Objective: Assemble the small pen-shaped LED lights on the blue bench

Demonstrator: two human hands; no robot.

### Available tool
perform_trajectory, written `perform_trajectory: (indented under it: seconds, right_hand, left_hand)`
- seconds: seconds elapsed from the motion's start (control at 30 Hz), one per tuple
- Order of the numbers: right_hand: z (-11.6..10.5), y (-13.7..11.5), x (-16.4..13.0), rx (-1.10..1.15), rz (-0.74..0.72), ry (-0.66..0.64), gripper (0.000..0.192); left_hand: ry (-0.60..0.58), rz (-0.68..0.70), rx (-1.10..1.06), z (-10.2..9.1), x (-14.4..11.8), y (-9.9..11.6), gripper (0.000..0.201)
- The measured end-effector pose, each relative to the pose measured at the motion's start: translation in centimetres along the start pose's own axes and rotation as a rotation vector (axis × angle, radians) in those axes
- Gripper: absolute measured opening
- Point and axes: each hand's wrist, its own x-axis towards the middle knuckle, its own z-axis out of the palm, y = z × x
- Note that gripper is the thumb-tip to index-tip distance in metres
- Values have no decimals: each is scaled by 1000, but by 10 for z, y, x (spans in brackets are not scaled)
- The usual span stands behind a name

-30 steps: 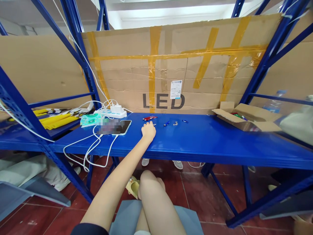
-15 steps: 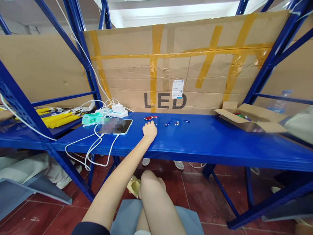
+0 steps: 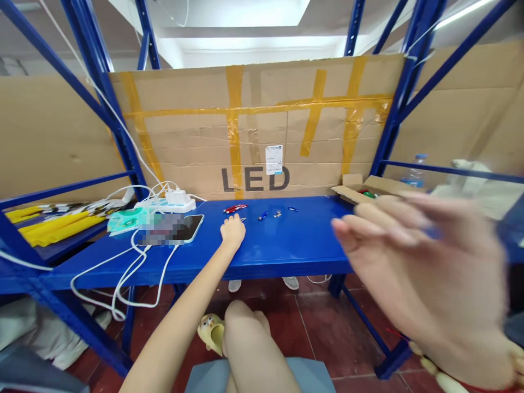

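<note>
My left hand (image 3: 233, 232) rests on the blue tabletop (image 3: 286, 245) with its fingers curled closed. A small silvery tip shows at its right side, too little to name. Close to the camera on the right, my right hand (image 3: 429, 267) is raised above the table edge, its curled fingers smeared by motion. Whether it holds anything is unclear. Just behind my left hand lie red pens (image 3: 236, 208). Right of it are a blue pen part (image 3: 263, 216), several tiny metal pieces (image 3: 278, 214) and another blue pen part (image 3: 292, 209).
A phone (image 3: 192, 226), a white power strip (image 3: 176, 203) and loose white cables (image 3: 164, 273) occupy the left side. An open cardboard box (image 3: 347, 194) stands at the right, partly behind my right hand. A cardboard panel (image 3: 196, 147) closes the back, between blue posts.
My right hand has come into view, raised at the right. My left hand stays on the table by the pens. The view has shifted right and tilted up.
</note>
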Motion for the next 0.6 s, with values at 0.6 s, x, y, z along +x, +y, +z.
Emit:
perform_trajectory:
  seconds: [0.6]
  right_hand:
    - [10, 29, 30, 477, 227, -93, 17]
  left_hand:
    - [14, 17, 18, 1, 3, -1, 29]
